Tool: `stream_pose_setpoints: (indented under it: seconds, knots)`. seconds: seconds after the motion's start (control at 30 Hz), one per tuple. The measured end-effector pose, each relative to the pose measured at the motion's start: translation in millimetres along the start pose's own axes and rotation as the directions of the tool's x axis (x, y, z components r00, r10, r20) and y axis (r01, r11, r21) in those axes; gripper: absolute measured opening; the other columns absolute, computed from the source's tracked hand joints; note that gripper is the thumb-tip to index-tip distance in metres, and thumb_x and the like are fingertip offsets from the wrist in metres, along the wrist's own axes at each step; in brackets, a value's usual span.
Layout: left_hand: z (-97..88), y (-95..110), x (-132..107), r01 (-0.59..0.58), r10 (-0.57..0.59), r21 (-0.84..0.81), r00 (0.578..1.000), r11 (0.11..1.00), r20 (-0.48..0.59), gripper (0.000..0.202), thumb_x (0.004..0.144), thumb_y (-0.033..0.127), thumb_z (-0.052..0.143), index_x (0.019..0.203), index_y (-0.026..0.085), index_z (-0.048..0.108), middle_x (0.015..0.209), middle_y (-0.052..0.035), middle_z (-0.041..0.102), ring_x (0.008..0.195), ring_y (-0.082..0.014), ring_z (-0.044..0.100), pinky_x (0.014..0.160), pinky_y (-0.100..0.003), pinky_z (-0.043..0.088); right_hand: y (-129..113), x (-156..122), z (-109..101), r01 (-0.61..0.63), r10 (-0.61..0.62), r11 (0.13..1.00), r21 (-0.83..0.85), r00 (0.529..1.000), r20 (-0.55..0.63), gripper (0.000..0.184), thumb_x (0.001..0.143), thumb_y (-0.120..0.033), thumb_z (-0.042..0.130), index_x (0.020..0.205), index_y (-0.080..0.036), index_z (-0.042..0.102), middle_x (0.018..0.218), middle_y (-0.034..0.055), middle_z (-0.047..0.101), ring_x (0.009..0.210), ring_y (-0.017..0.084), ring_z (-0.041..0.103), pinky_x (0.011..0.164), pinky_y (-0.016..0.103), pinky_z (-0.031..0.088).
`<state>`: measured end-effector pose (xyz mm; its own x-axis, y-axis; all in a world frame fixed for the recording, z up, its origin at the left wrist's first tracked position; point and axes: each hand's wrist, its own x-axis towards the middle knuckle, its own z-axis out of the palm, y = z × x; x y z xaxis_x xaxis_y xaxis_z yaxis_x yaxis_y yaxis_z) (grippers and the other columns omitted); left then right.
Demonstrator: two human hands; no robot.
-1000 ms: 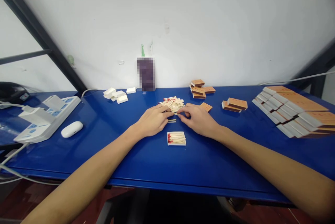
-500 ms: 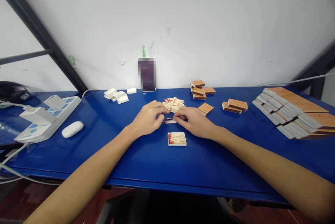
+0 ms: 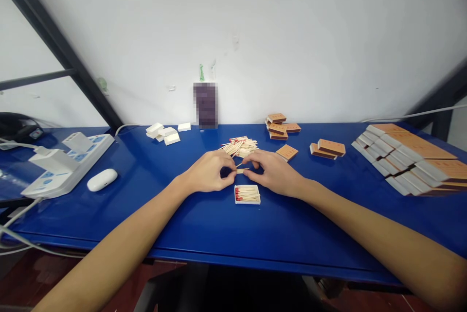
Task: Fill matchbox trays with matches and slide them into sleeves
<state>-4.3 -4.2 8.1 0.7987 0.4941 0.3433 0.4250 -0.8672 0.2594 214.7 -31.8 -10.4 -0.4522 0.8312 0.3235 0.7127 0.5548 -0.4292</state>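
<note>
My left hand (image 3: pixel 209 173) and my right hand (image 3: pixel 274 172) meet at mid-table, fingers pinched on the two ends of a small bundle of matches (image 3: pixel 241 171) held just above the blue table (image 3: pixel 219 224). Directly below them lies an open white matchbox tray (image 3: pixel 247 194) partly filled with red-tipped matches. Behind the hands is a loose pile of matches (image 3: pixel 239 146). One orange matchbox sleeve (image 3: pixel 287 152) lies right of the pile.
Orange matchboxes (image 3: pixel 278 125) are stacked at the back, two more (image 3: pixel 327 147) to the right, and rows of packed boxes (image 3: pixel 408 156) at far right. White trays (image 3: pixel 163 133), a white earbud case (image 3: pixel 101 179) and a power strip (image 3: pixel 62 162) sit left.
Both hands drew back from the loose pile toward me with a few matches, lifting them off the table and squaring them between the fingertips above the tray.
</note>
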Motion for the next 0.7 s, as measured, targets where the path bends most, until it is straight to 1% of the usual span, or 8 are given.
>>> stream_pose_setpoints:
  seconds: [0.07,0.1,0.13,0.2,0.33,0.5,0.6,0.7]
  knots:
    - [0.2,0.2,-0.2,0.001,-0.001,-0.023,1.0,1.0,0.009,0.015,0.085,0.025,0.06,0.082,0.017,0.072,0.084,-0.0038,0.072,0.081,-0.0171,0.064,0.078,-0.031,0.049,0.2,-0.7,-0.1,-0.001,0.001,1.0,-0.016,1.0,0.023,0.028,0.091,-0.029,0.058,0.116,-0.02,0.066,0.093,0.0055,0.061,0.079,0.018,0.057,0.069,0.03,0.041]
    - [0.6,-0.1,-0.3,0.004,-0.004,-0.031,1.0,1.0,0.013,0.014,0.085,0.026,0.062,0.082,0.017,0.072,0.084,-0.0035,0.072,0.081,-0.017,0.064,0.078,-0.031,0.049,0.2,-1.0,-0.1,0.003,-0.002,1.0,-0.023,0.999,0.049,0.028,0.093,-0.029,0.056,0.118,-0.021,0.066,0.097,0.0064,0.061,0.081,0.018,0.057,0.071,0.031,0.041]
    - [1.1,-0.6,-0.4,0.01,-0.01,-0.039,1.0,0.999,0.016,0.013,0.085,0.026,0.063,0.083,0.017,0.072,0.084,-0.003,0.073,0.08,-0.0167,0.064,0.078,-0.031,0.049,0.1,-1.1,-0.1,0.009,-0.007,1.0,-0.026,0.997,0.075,0.027,0.094,-0.03,0.053,0.116,-0.022,0.067,0.099,0.0069,0.06,0.082,0.018,0.057,0.072,0.032,0.042]
    - [2.3,-1.6,-0.6,0.027,-0.026,-0.06,1.0,0.998,0.009,0.01,0.086,0.025,0.063,0.088,0.018,0.07,0.086,-0.002,0.073,0.079,-0.0158,0.064,0.076,-0.03,0.048,-0.3,-1.2,-0.5,0.012,-0.01,1.0,-0.015,0.995,0.101,0.024,0.096,-0.031,0.051,0.107,-0.022,0.07,0.096,0.0063,0.058,0.081,0.018,0.057,0.072,0.032,0.042]
    - [3.5,-0.4,-0.4,0.047,-0.048,-0.102,0.999,0.994,-0.013,0.015,0.085,0.021,0.063,0.099,0.019,0.063,0.09,-0.0007,0.071,0.082,-0.0155,0.065,0.078,-0.029,0.048,-1.4,-1.0,-2.0,-0.01,0.007,0.999,0.031,0.996,0.09,0.015,0.094,-0.027,0.055,0.092,-0.02,0.068,0.091,0.0046,0.057,0.077,0.016,0.056,0.067,0.029,0.041]
    - [3.6,7.7,2.5,0.034,-0.03,-0.113,0.999,0.993,0.037,0.008,0.086,0.014,0.056,0.09,0.019,0.059,0.085,0.0001,0.066,0.08,-0.0148,0.059,0.077,-0.028,0.044,-0.2,-1.5,0.0,0.022,-0.022,1.0,0.009,0.997,0.08,0.006,0.09,-0.021,0.057,0.088,-0.018,0.062,0.088,0.0037,0.06,0.079,0.017,0.056,0.067,0.029,0.04]
    - [5.2,10.7,4.5,0.084,-0.077,-0.149,0.996,0.985,0.052,0.006,0.083,0.012,0.054,0.084,0.019,0.053,0.079,0.0016,0.06,0.072,-0.013,0.053,0.069,-0.027,0.041,0.7,-2.4,1.8,0.025,-0.023,0.999,-0.023,0.997,0.074,0.005,0.088,-0.021,0.058,0.086,-0.019,0.062,0.088,0.0036,0.062,0.078,0.017,0.056,0.067,0.029,0.04]
    - [6.7,11.1,5.7,0.145,-0.134,-0.178,0.988,0.973,0.072,0.012,0.081,0.014,0.054,0.079,0.02,0.044,0.072,0.0043,0.05,0.064,-0.0113,0.044,0.061,-0.025,0.036,1.0,-2.7,1.1,0.034,-0.033,0.999,-0.012,0.997,0.072,0.005,0.089,-0.021,0.059,0.088,-0.019,0.064,0.087,0.0034,0.064,0.078,0.017,0.057,0.067,0.029,0.04]
